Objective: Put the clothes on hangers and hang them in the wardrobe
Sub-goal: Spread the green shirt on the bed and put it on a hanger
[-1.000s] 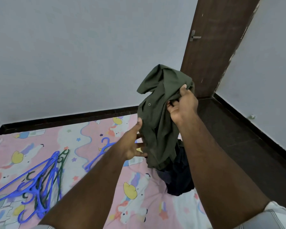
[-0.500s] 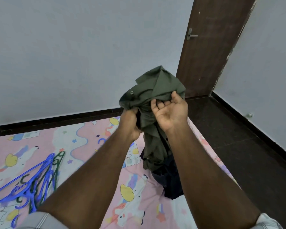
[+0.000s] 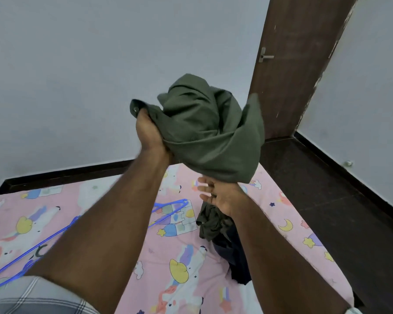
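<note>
Now the left hand (image 3: 150,132) grips the bunched green shirt (image 3: 209,130) high above the bed (image 3: 288,214), probably to let it unfold; the right hand (image 3: 218,196), fingers spread, waits under its hem. Blue hangers (image 3: 168,211) lie near left.

We saw an olive-green shirt (image 3: 209,130) with a dull metal snap at one corner. The bedsheet (image 3: 279,214) was pink, printed with white unicorns, yellow clouds, moons and stars, and pale blue patches. The hangers (image 3: 168,208) lying on it were bright blue. A second olive garment (image 3: 211,225) lay crumpled atop a navy, near-black one (image 3: 238,259). Our sleeve (image 3: 43,298) was a grey and white check. The walls were pale grey-blue, the door (image 3: 290,71) dark brown with a silver handle, the floor (image 3: 327,200) almost black.
</note>
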Demonstrator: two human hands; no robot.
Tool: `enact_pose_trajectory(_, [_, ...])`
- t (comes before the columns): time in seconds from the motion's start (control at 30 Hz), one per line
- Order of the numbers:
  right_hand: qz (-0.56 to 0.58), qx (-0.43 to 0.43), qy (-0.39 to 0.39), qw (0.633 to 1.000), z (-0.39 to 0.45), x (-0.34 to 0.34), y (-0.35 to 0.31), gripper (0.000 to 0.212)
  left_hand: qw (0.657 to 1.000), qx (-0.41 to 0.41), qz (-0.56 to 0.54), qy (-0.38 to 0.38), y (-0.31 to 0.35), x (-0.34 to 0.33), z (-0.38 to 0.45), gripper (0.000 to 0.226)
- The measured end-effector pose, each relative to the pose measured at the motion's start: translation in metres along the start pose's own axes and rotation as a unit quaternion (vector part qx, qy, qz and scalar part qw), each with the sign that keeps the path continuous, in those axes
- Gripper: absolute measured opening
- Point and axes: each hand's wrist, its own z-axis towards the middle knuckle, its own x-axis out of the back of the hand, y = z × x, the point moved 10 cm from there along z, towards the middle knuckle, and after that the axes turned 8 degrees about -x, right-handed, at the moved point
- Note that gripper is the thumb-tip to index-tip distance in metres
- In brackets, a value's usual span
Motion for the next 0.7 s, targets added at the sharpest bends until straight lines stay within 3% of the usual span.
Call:
enact_pose_trajectory(0.13, [-0.222, -0.041, -0.041, 0.973, -0.009, -0.01, 0.024, 0.025, 0.984, -0.119, 0.115, 0.063, 0.059, 0.028, 0.014, 0.037])
enact_pose_trajectory(0.27, [-0.439, -0.082, -0.156, 0.881, -0.034, -0.049, 0.055, 0.032, 0.934, -0.21, 0.29, 0.016, 0.099, 0.035, 0.006, 0.022])
enact_pose_trajectory(0.37, [-0.408, -0.074, -0.324, 0.851, -0.069, -0.098, 0.057, 0.037, 0.901, -0.256, 0.348, -0.035, 0.119, 0.036, -0.006, 0.026])
enact_pose_trajectory(0.43, [-0.281, -0.021, -0.409, 0.868, -0.093, -0.127, 0.024, 0.027, 0.881, -0.266, 0.387, -0.058, 0.127, 0.048, -0.01, 0.023])
enact_pose_trajectory(0.5, [-0.098, 0.081, -0.355, 0.926, -0.099, -0.134, -0.034, 0.01, 0.857, -0.27, 0.43, -0.086, 0.134, 0.06, -0.016, 0.024])
enact_pose_trajectory(0.57, [0.023, 0.192, -0.17, 0.966, -0.093, -0.109, -0.08, 0.013, 0.83, -0.281, 0.467, -0.117, 0.138, 0.067, -0.025, 0.025])
enact_pose_trajectory(0.63, [-0.013, 0.26, -0.012, 0.965, -0.084, -0.091, -0.097, 0.028, 0.812, -0.287, 0.485, -0.151, 0.139, 0.075, -0.035, 0.02])
enact_pose_trajectory(0.7, [-0.153, 0.255, 0.035, 0.954, -0.07, -0.099, -0.088, 0.067, 0.798, -0.297, 0.494, -0.177, 0.141, 0.081, -0.047, 0.02])
